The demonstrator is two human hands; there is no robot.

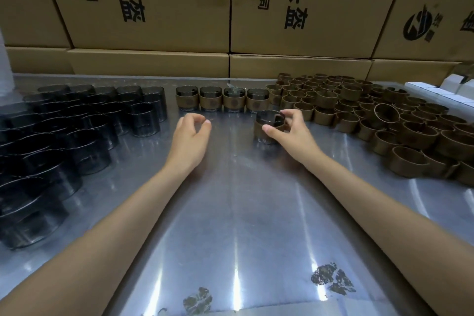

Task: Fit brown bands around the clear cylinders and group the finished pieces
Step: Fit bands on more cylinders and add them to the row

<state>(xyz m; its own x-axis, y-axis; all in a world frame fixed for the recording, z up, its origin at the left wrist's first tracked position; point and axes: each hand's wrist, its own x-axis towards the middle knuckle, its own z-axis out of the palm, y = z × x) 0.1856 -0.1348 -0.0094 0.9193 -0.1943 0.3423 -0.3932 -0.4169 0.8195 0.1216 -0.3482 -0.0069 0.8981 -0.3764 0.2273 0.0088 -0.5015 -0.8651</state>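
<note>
Dim, warm indoor light. Overhead lamps mirrored as white streaks on metal table point(238, 213), strongest near bottom edge. Soft shadows. Wide-angle bending seen at edges; cardboard boxes point(154, 2) slightly blurred, dark cylinders point(51, 136) underexposed.

A reflective metal table point(230, 213) fills the frame, its surface worn in patches at the lower edge. Dark clear cylinders point(77, 123) crowd the left side. Loose brown bands point(372, 115) spread across the upper right. Four banded cylinders point(221, 99) stand in a row at upper centre, with a fifth banded cylinder point(266, 127) just below the row's right end.
</note>
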